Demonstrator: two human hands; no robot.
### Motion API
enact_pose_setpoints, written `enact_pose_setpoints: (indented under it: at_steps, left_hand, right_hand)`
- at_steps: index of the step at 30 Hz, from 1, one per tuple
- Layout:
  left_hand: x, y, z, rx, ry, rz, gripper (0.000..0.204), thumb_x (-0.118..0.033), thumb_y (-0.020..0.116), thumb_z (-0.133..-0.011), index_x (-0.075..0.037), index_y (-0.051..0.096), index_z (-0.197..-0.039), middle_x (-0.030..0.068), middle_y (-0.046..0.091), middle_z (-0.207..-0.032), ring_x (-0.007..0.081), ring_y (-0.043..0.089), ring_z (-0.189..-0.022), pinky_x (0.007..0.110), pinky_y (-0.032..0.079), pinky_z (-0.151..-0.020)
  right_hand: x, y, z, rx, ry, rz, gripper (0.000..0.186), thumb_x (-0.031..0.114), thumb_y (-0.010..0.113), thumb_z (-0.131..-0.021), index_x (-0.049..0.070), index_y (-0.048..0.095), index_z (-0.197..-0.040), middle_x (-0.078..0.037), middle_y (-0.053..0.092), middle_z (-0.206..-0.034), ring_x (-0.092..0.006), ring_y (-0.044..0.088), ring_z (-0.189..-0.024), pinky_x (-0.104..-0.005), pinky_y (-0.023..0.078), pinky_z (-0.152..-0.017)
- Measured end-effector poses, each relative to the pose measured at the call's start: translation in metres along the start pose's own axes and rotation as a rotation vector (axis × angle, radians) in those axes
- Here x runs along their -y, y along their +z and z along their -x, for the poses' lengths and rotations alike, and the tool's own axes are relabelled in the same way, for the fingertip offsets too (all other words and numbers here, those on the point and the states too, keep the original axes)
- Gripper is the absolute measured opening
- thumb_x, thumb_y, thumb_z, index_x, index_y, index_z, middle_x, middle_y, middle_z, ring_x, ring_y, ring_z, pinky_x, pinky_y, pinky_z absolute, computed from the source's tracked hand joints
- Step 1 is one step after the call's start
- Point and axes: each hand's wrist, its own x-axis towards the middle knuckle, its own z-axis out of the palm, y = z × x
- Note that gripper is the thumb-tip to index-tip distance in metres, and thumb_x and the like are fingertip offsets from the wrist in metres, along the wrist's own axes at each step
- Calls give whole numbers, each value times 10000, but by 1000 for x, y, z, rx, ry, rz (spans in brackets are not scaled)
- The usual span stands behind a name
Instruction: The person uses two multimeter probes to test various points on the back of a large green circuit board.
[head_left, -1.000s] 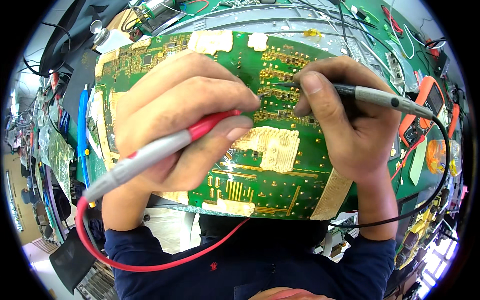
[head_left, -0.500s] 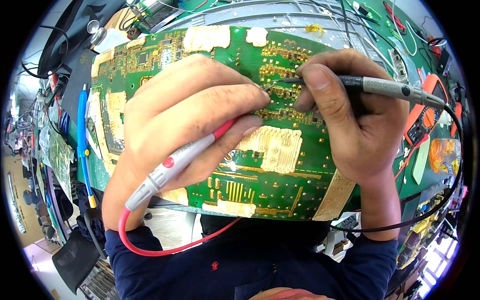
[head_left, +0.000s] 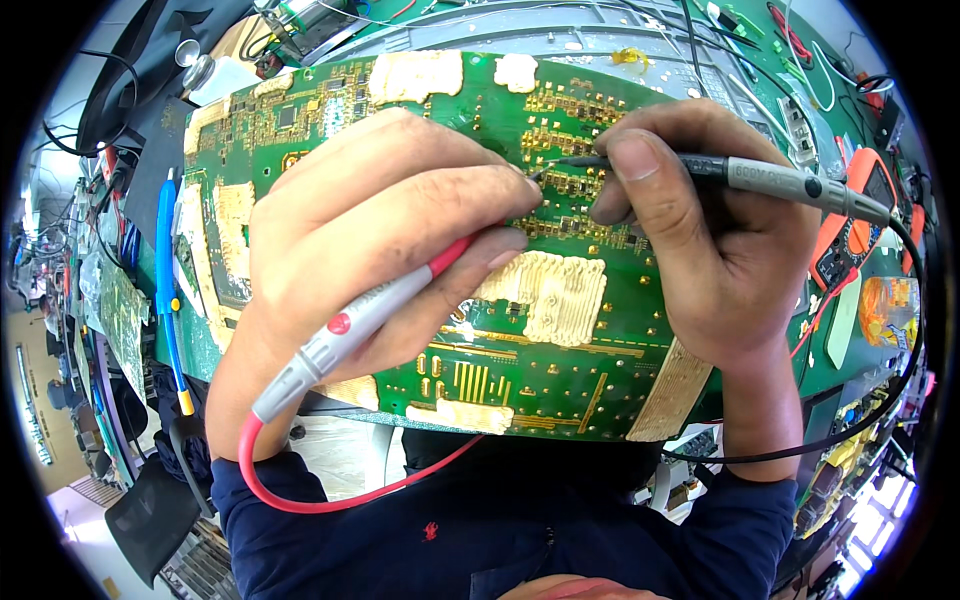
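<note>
A large green circuit board (head_left: 480, 386) with gold components and cream-coloured patches lies in front of me. My left hand (head_left: 385, 240), fingers closed around a red-and-grey test probe (head_left: 355, 315), is over its middle, with the probe tip near a row of small components. My right hand (head_left: 705, 235) grips a black-and-grey test probe (head_left: 778, 183) from the right; its thin tip reaches the same component rows, just beside the left probe's tip. Whether either tip touches the board is too small to tell. A red lead and a black lead trail from the probes.
An orange multimeter (head_left: 848, 230) lies to the right, beside a yellow-orange bag (head_left: 888, 310). A blue tool (head_left: 168, 280) lies left of the board. A grey tray (head_left: 590, 35), cables and metal equipment fill the back. A black chair (head_left: 145, 520) stands at lower left.
Since a second ago both hands have shifted slightly rightward, and the back end of the red probe has swung right, its lead with it. Little differs from half a second ago.
</note>
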Motion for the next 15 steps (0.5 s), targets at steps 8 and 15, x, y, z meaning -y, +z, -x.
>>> enact_pose_setpoints:
  at_steps: [8,15]
  left_hand:
    - [-1,1,1,-6,-22,4,188,-11,662,-768,47,671,-946,168,682,-880,271,656,-784,330,511,-683]
    - [0,0,1,-7,-11,11,189,-10,660,-768,47,672,-948,171,681,-886,271,658,-794,326,512,-692]
  right_hand:
    - [-2,0,0,7,-15,-20,142,108,622,-928,-31,648,-932,-37,642,-674,-68,601,-612,-171,437,-551]
    - [-2,0,0,7,-15,-11,142,107,621,-928,-32,647,-932,-38,639,-672,-69,599,-610,-173,438,-556]
